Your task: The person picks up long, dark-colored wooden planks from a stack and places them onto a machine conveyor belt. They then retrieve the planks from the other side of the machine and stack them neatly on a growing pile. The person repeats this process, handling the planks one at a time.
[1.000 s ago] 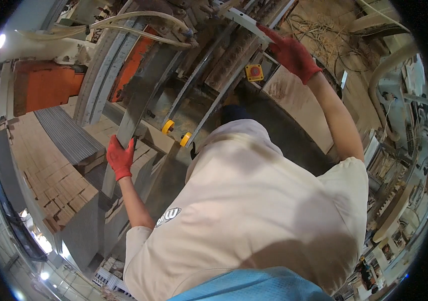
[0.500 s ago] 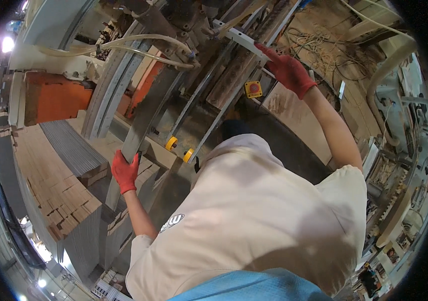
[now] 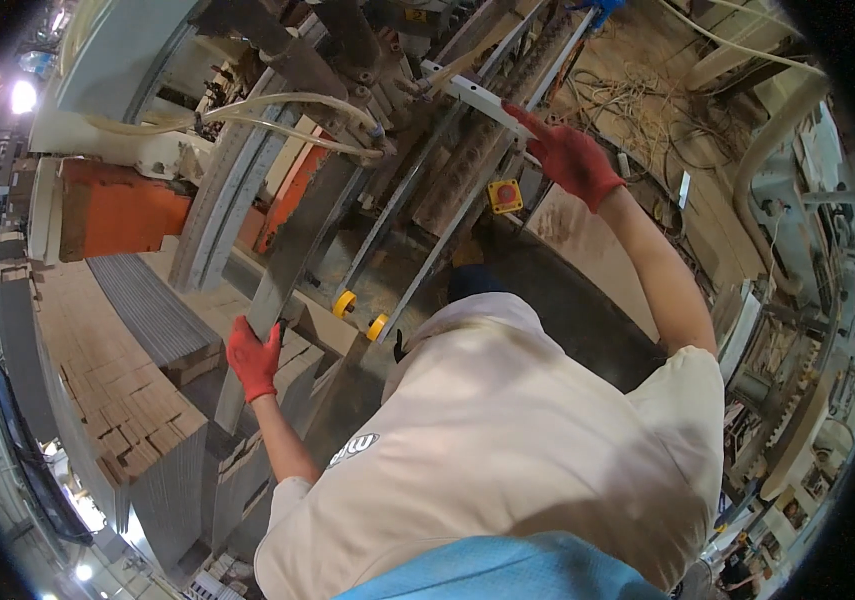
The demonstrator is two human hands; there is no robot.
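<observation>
Lamp-lit workshop, stacked wood

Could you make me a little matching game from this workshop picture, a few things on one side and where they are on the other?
Things:
1. left hand
2. right hand
3. square yellow box with a red button
4. two yellow rollers

Places:
A. just below the right hand, on the machine
B. reaching up to a pale bar at the top
C. on the edge of the long grey board
D. side by side, low on the machine frame

Pairs: 1-C, 2-B, 3-A, 4-D
</observation>
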